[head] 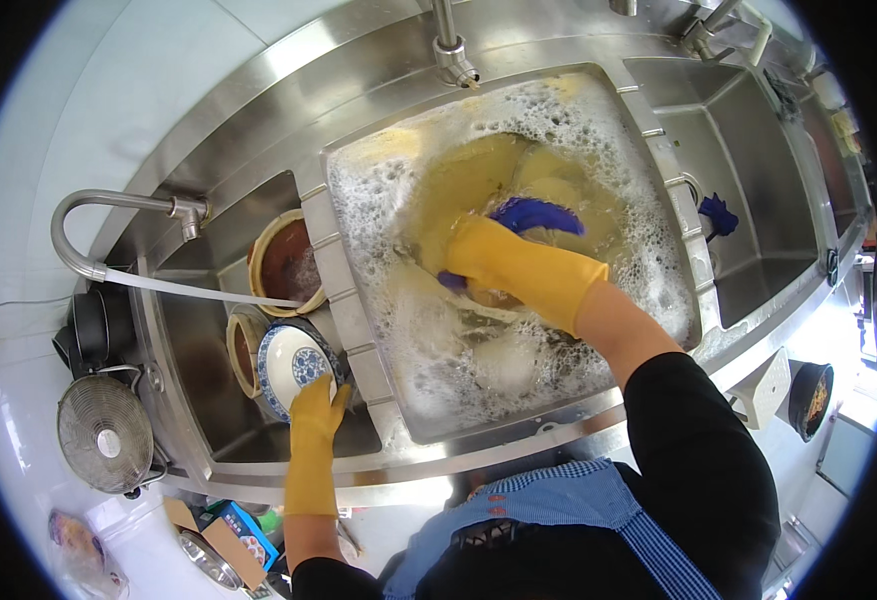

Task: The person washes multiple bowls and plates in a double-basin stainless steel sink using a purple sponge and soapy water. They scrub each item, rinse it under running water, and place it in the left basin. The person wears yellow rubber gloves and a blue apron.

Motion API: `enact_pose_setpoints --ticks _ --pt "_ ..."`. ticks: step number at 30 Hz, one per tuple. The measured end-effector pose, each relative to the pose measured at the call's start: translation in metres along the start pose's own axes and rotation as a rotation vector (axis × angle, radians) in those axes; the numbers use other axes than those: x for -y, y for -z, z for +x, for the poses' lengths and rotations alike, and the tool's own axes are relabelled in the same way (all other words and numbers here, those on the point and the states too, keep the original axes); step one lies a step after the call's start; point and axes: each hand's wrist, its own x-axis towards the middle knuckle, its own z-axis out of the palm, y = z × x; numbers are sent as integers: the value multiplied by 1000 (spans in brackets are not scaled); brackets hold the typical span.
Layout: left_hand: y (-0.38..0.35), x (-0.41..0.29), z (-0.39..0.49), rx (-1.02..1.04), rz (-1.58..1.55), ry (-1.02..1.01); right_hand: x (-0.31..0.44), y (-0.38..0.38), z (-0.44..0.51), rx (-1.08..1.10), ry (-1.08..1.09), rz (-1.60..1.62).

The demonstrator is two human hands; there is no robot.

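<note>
My left hand (315, 409), in a yellow rubber glove, grips the rim of a white bowl with blue floral patterns (287, 360). This bowl is tilted over the left basin (217, 420), beside a brown pot with a pale rim (285, 225) and a smaller pale-rimmed vessel (242, 354). My right hand (476, 244), also gloved, reaches into cloudy, foamy water in the middle basin (363, 315). Its fingers are under the surface. Blue cloth (537, 215) shows on both sides of the glove. Blurred dish shapes lie beneath the water.
Water runs from the left faucet (119, 199) into the brown pot. Another faucet (455, 60) overhangs the middle basin. A dark blue cloth (718, 216) lies in the right basin (753, 165). Left of the sink are a round wire strainer (106, 435) and black pans (89, 330).
</note>
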Motion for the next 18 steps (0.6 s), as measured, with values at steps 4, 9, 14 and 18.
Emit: enact_pose_setpoints --ticks 4,9,14,18 --pt "34 -36 5 -395 -199 -190 -6 -56 25 -191 32 55" --pt "49 -103 14 -544 -537 -402 -11 -56 19 -148 75 27" --pt "18 -197 34 -2 -975 -265 -16 -11 -7 362 182 -140" --pt "6 -235 53 230 -1349 -26 -11 8 -7 375 186 -204"
